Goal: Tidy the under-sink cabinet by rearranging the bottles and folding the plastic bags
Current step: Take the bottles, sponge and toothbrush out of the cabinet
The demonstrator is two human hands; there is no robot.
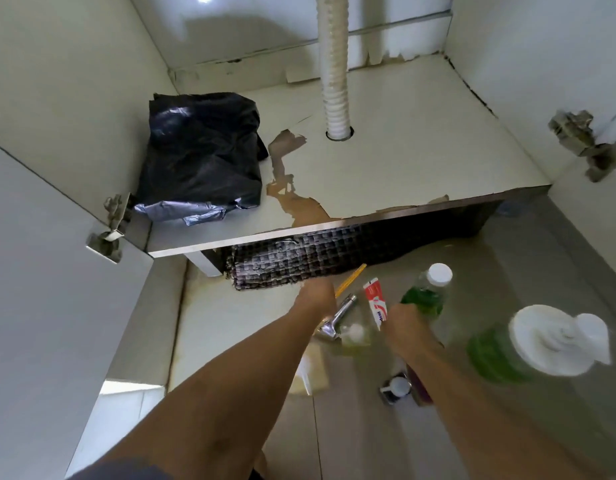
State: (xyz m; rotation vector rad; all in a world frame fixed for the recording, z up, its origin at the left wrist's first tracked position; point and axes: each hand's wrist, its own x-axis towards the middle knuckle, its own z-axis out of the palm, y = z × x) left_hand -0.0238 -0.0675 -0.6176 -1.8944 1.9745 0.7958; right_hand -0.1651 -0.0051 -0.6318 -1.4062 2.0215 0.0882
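A pile of black plastic bags lies flattened at the back left of the cabinet floor. On the tiled floor in front stand a clear bottle of green liquid with a white cap and a blurred green pump bottle. A red and white toothpaste tube lies between my hands. My left hand reaches to the edge of a dark woven mat, its fingers hidden. My right hand is curled beside the tube's end and the bottle's base; which it holds is unclear.
A white corrugated drain pipe drops through the cabinet floor. A chrome fitting, a yellow stick, a small chrome-and-white item and a beige pad lie on the floor. Door hinges jut out at both sides.
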